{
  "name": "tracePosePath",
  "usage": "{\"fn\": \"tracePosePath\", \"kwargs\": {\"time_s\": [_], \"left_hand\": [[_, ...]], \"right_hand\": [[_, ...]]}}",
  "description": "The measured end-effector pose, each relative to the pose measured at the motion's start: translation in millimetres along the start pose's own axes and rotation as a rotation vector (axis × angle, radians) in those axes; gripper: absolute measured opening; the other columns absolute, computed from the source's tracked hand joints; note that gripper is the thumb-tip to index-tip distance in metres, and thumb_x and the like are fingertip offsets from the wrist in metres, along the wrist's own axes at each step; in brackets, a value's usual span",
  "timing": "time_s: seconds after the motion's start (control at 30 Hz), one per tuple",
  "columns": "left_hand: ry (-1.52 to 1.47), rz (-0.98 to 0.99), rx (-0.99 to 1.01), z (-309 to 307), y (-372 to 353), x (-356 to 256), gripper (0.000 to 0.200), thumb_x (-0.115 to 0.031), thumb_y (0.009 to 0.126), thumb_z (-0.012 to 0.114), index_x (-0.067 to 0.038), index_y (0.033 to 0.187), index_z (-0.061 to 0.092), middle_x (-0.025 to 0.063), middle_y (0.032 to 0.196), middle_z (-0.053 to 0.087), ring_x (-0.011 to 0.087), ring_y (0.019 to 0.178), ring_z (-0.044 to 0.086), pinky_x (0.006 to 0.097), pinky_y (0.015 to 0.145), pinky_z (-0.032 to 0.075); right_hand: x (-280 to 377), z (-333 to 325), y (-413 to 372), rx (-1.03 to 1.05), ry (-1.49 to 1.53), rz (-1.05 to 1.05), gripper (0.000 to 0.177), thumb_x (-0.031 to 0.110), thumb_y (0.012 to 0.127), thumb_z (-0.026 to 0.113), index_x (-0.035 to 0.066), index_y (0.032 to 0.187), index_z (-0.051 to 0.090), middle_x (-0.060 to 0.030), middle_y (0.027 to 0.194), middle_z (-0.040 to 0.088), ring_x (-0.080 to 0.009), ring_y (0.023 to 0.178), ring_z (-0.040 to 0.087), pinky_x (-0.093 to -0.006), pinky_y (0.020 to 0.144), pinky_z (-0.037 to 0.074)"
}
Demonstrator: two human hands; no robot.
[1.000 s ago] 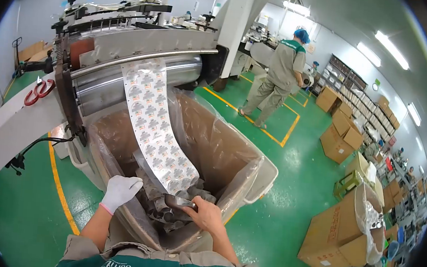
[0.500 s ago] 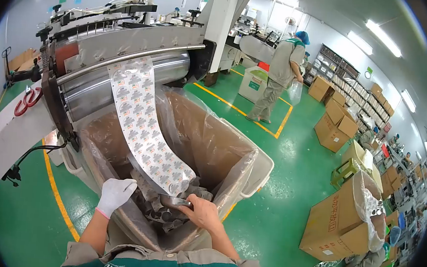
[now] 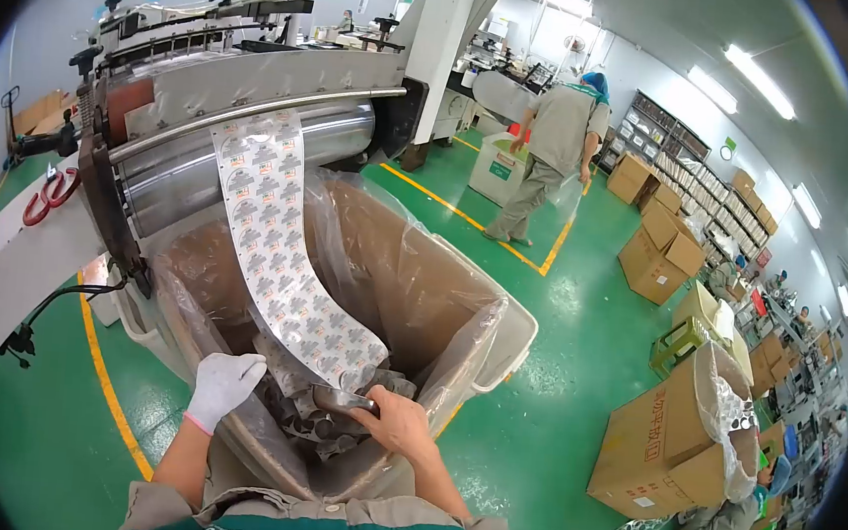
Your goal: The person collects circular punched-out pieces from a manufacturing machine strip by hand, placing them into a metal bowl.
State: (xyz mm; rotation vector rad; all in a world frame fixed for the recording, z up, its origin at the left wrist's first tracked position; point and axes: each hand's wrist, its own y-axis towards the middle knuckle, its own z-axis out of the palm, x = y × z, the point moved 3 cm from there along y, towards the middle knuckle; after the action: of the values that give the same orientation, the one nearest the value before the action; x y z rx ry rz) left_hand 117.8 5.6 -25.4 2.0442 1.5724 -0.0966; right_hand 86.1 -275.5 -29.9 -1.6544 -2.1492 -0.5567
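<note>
The strip [image 3: 267, 238] is seemingly being guided, steadiness called for, a tool [image 3: 336, 399] clasped in the right hand [image 3: 399, 422], any hold by the loosely curled left hand [image 3: 222, 391] unclear.

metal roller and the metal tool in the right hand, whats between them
The printed strip: in the head view it curves down from the metal roller over the lined bin toward the metal tool in the right hand.

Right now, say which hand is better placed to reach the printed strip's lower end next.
Likely the right hand: it holds a metal object beside the strip's lower end; the gloved left hand is farther off.
</note>
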Motion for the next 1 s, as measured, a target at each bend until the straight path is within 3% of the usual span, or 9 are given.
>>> {"fn": "tracePosePath", "kwargs": {"time_s": [1.0], "left_hand": [[-0.020,0.029,-0.031,3.0,0.8,4.2,0.023,-0.034,0.085,0.057,-0.016,0.090,0.071,0.0132,0.068,0.063,0.0321,0.066,0.063,0.0446,0.062,0.049]], "right_hand": [[-2.0,4.2,1.0,0.011,-0.058,0.046,0.040,0.044,0.085,0.062,0.006,0.098,0.057,-0.0163,0.089,0.066,-0.0355,0.087,0.063,-0.0442,0.073,0.048]]}}
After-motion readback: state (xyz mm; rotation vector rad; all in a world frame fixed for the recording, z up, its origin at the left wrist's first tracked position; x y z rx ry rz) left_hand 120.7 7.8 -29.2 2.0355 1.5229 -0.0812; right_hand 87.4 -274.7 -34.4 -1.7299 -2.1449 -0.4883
